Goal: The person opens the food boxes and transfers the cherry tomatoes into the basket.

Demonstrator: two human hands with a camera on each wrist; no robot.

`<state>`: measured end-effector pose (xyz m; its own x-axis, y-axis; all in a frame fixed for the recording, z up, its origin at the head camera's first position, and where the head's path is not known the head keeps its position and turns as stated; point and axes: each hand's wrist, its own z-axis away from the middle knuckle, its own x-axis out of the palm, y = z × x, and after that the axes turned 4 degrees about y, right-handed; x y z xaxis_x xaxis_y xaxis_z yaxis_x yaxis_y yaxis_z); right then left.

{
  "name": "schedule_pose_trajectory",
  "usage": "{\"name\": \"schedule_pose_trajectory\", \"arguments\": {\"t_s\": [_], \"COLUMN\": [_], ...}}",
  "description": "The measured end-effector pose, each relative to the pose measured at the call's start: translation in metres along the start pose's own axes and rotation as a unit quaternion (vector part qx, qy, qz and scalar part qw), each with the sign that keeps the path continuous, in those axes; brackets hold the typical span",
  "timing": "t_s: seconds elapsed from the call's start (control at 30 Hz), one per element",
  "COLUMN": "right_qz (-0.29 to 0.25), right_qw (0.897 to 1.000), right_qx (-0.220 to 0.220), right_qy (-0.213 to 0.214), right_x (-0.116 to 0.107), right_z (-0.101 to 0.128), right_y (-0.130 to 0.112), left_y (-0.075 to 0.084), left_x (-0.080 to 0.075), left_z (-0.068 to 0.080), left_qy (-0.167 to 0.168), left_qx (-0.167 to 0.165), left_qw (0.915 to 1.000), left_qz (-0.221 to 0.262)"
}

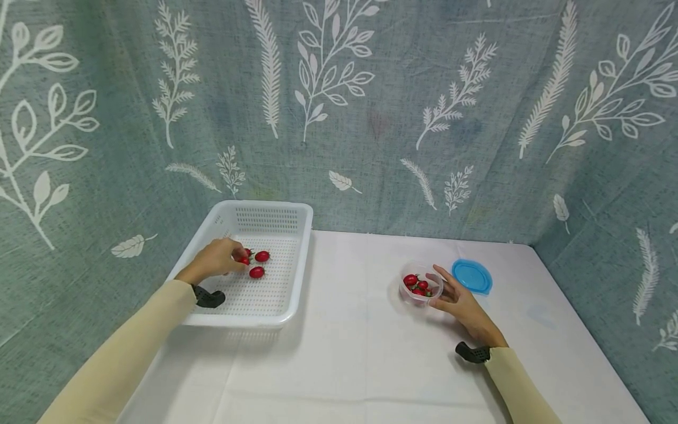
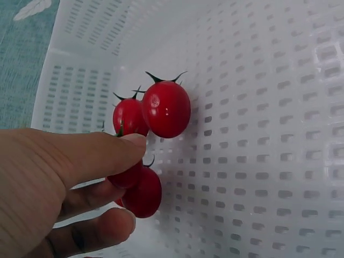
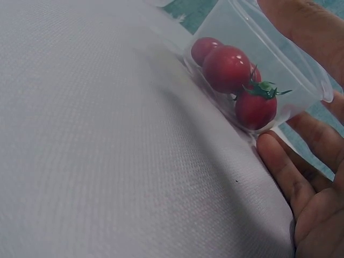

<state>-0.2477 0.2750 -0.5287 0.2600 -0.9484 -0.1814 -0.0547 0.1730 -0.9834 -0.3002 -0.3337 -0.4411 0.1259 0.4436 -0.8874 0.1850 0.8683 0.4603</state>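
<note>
My left hand reaches into a white perforated plastic basket at the left. Its thumb and fingers pinch a cherry tomato, partly hidden behind the thumb in the left wrist view. Several red cherry tomatoes with green stems lie close by, one just beyond the thumb tip and another nearer the basket's middle. On the table's right side my right hand holds a clear plastic container by its side, fingers spread around the wall. Several cherry tomatoes sit inside it.
A blue lid lies on the table just behind the right hand. White cloth covers the table between basket and container. Patterned green-grey fabric hangs along the back and both sides.
</note>
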Motion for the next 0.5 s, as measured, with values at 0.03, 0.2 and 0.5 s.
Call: {"name": "schedule_pose_trajectory", "arguments": {"t_s": [0.03, 0.2, 0.5], "right_qz": [0.000, -0.001, -0.006], "right_qw": [1.000, 1.000, 1.000], "right_qx": [0.000, 0.000, 0.002], "right_qy": [0.000, 0.000, 0.001], "right_x": [0.0000, -0.0005, -0.0016], "right_z": [0.0001, -0.0001, -0.0003], "right_y": [-0.0001, 0.0011, 0.0005], "left_y": [0.0002, 0.0024, 0.0026], "left_x": [0.0001, 0.0002, -0.0026], "left_z": [0.0004, 0.0021, -0.0002], "left_qy": [-0.003, -0.018, -0.005], "left_qx": [-0.003, -0.019, -0.005], "left_qw": [1.0000, 0.9997, 0.9998], "left_qz": [-0.003, -0.004, 0.019]}}
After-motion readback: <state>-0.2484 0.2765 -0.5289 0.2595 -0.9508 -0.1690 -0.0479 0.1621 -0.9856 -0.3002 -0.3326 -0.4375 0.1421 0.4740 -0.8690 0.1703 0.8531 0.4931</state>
